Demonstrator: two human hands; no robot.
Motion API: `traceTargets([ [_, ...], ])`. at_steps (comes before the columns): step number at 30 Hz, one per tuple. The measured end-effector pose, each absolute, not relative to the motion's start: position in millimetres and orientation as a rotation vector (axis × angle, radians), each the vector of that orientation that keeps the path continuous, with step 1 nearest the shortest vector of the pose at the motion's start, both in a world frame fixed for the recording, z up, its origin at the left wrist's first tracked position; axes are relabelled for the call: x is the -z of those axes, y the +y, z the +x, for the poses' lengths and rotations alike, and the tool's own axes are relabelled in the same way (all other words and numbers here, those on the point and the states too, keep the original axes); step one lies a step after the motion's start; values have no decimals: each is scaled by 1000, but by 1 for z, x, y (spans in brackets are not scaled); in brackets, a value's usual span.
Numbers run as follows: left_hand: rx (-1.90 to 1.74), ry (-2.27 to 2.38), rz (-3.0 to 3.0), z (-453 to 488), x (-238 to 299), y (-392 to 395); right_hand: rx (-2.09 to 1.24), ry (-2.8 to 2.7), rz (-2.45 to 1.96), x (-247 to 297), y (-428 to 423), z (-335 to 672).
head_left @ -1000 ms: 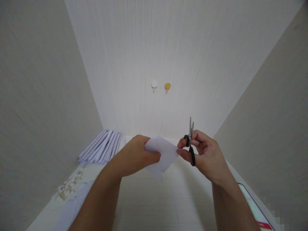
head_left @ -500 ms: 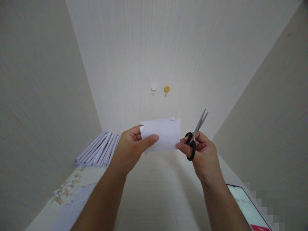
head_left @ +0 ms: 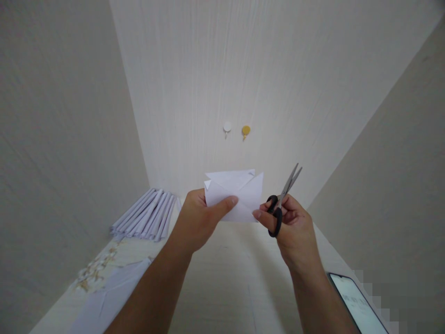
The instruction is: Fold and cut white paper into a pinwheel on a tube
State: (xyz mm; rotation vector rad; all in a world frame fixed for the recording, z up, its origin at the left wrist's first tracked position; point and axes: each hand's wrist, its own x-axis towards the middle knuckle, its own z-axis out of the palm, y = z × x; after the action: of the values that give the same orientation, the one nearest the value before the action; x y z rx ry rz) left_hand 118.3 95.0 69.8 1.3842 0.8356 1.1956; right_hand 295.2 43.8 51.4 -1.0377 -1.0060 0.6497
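My left hand (head_left: pixel 203 215) grips a folded piece of white paper (head_left: pixel 248 204), thumb flat on its face and fingers behind. Small flaps and slanted edges show along the paper's top. In my right hand (head_left: pixel 292 227) is a pair of scissors (head_left: pixel 276 211) with black handles. Its metal blades point up, slightly parted, to the right of the paper and apart from it. The right thumb and fingertips meet the paper's lower right edge; whether they pinch it is hard to see.
A stack of rolled or folded white paper strips (head_left: pixel 148 215) lies at the left wall. Nearer are small whitish and tan pieces (head_left: pixel 97 271) and flat white sheets (head_left: pixel 113 294). A phone (head_left: pixel 358 301) lies at right. White and yellow hooks (head_left: pixel 245 130) hang on the back wall.
The folded paper's layers have spread at the top, showing a back flap. My left hand has shifted slightly right. The scissors stay in my right hand.
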Motion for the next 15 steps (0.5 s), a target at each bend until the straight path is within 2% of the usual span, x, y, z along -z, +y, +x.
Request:
traceTargets([
  [15,-1326,912,1320,118,-78,86,-705,-1090,-1088,-58,36,292],
])
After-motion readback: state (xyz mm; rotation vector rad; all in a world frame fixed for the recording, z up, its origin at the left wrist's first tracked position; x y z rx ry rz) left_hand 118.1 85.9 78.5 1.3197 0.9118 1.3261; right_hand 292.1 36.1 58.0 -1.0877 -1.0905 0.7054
